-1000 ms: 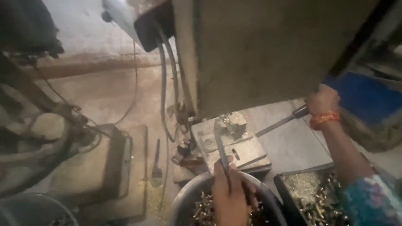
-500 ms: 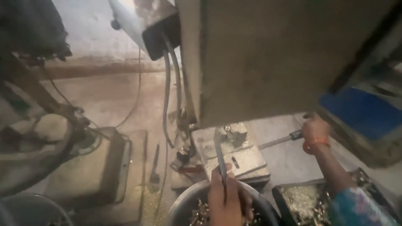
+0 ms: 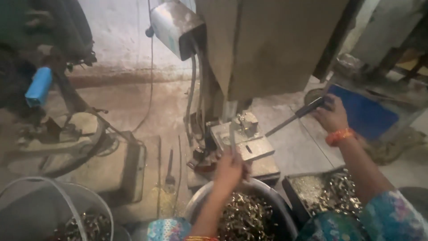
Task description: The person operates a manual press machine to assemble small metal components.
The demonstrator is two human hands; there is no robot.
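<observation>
The person's left hand (image 3: 229, 168) is closed around the lower end of a thin metal strip (image 3: 232, 137), fingers wrapped narrow about it, and holds it upright so that its top reaches up toward the small metal block (image 3: 248, 123) on the press bed (image 3: 256, 149). The hand hangs just above the rim of a round metal bowl (image 3: 196, 206) heaped with small shiny metal pieces (image 3: 245, 218). The right hand (image 3: 332, 117), with an orange bangle (image 3: 339, 136) at the wrist, is out to the side, fingers curled tight around the dark grip of a long lever (image 3: 294, 118) that slants down and inward to the block under the big grey machine body (image 3: 272, 44). Between the two forearms, just right of the bowl, a dark rectangular tray (image 3: 287, 196) holds more of the same metal pieces. Both sleeves are a patterned blue-green cloth (image 3: 392, 218). Left of the press a small brush (image 3: 170, 169) lies on the dusty floor near a flat slab (image 3: 118, 167), and in the near left corner stands a grey bucket (image 3: 40, 209) with scrap in it. A blue panel (image 3: 365, 114) lies beyond the right hand, and a grey box (image 3: 176, 27) with cables hanging from it is fixed to the machine's side.
</observation>
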